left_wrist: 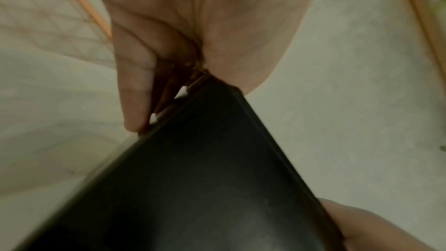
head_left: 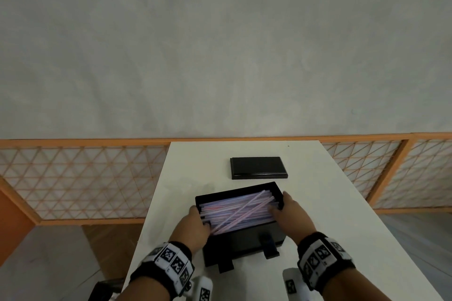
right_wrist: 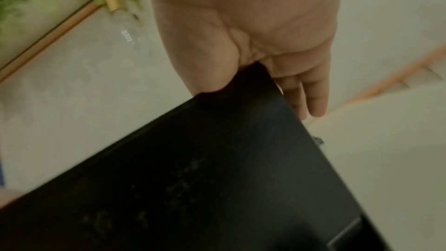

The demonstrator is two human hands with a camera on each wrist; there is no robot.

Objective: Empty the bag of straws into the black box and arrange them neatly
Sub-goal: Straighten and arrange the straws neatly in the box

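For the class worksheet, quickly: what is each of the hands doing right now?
Left hand: grips the left end of the black box, thumb over the straws.
Right hand: grips the box's right end.

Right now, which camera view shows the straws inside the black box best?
The head view: the straws fill the open black box, a few lying crosswise. The left wrist view shows only some white tips under the left hand. The right wrist view shows just the box wall and the right hand.
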